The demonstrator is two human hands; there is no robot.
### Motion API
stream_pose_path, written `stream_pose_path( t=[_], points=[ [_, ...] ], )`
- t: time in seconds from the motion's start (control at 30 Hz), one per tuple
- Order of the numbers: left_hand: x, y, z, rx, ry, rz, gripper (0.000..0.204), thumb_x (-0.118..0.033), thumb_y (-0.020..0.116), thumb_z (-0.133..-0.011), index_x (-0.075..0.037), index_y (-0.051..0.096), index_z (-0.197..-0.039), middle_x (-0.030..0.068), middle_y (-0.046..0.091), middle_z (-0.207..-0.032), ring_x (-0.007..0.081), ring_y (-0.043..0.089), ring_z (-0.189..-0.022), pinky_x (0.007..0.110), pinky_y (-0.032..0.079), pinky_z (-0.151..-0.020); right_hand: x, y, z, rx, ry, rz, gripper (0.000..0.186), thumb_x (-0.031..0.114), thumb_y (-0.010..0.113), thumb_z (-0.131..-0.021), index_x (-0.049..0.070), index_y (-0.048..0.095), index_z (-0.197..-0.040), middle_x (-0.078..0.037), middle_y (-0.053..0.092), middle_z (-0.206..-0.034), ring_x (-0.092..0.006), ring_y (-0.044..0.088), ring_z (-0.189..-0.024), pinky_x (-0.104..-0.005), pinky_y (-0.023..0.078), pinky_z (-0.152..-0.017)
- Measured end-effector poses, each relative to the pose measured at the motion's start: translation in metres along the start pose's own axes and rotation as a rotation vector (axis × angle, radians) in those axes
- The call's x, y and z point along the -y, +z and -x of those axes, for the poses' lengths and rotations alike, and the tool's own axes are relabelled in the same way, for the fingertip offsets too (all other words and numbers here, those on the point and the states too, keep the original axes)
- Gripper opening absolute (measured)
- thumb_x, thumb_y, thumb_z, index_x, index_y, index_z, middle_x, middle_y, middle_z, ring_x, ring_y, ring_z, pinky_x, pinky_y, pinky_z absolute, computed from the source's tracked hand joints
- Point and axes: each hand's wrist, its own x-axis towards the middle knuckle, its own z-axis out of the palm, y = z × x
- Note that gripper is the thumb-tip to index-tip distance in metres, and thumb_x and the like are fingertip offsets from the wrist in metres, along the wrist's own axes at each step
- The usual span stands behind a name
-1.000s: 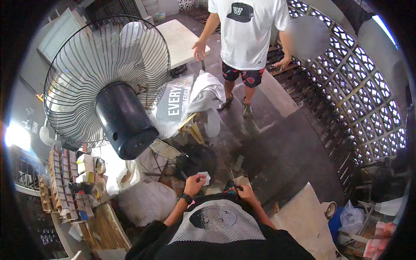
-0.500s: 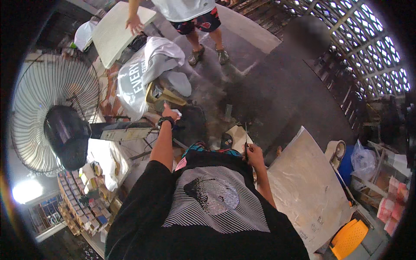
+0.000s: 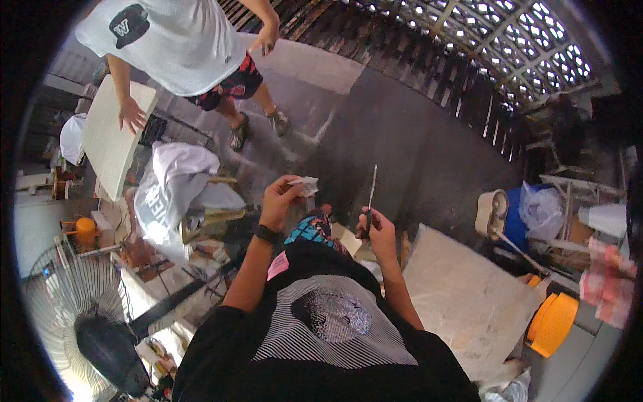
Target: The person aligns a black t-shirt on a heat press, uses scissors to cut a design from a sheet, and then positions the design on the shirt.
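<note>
My left hand [image 3: 275,206], with a dark band at its wrist, pinches a small crumpled white scrap [image 3: 309,187] that looks like tissue or paper. To its right, my right hand [image 3: 380,236] is closed round the dark handle of a slim tool with a long thin metal shaft [image 3: 373,186]. The shaft points up and away from me; its exact kind is too small to tell. Both hands are apart, in front of my black shirt [image 3: 315,375].
At the far left another person [image 3: 181,47] in a white shirt rests a hand on a white panel [image 3: 110,137]. A plastic-covered bundle [image 3: 167,194] and a standing fan [image 3: 74,328] are on my left. On my right lie a large wrapped board [image 3: 462,295] and an orange plastic piece [image 3: 552,325].
My left hand has come in from the left with the white scrap, away from the covered bundle. My right hand has risen slightly with the tool. The view has turned, and the other person is nearer.
</note>
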Motion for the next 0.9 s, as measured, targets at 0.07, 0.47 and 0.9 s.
stream_pose_path(
  t=[0.07,0.47,0.9],
  points=[
    [-0.03,0.024,-0.035,0.079,0.034,0.043,0.021,-0.004,0.064,-0.091,-0.003,0.064,-0.112,0.0091,0.069,-0.111,0.0184,0.068,-0.096,0.03,0.056,-0.078,0.062,0.015,-0.042,-0.032,0.02,-0.051,0.035,0.021,0.064,-0.094,0.001,0.058,-0.122,-0.004,0.065,-0.082,-0.0114,0.064,-0.064,-0.0228,0.043,-0.05],
    [-0.189,0.12,-0.289,0.271,0.738,-0.231,0.017,0.003,0.071,-0.075,-0.009,0.075,-0.086,0.0134,0.058,-0.136,0.0258,0.055,-0.123,0.037,0.042,-0.099,0.287,0.026,-0.288,0.204,-0.184,-0.259,0.049,0.013,0.072,-0.088,0.002,0.053,-0.132,-0.007,0.069,-0.096,-0.0137,0.068,-0.077,-0.0233,0.049,-0.059],
    [-0.308,0.158,-0.506,-0.301,0.58,0.348,0.038,-0.012,0.053,-0.1,0.001,0.049,-0.136,0.0136,0.062,-0.124,0.0152,0.063,-0.093,0.029,0.051,-0.083,0.481,0.082,-0.564,0.402,-0.218,-0.205,0.046,0.005,0.076,-0.08,-0.002,0.058,-0.122,-0.001,0.063,-0.087,-0.0092,0.061,-0.073,-0.0238,0.053,-0.066]
  ],
)
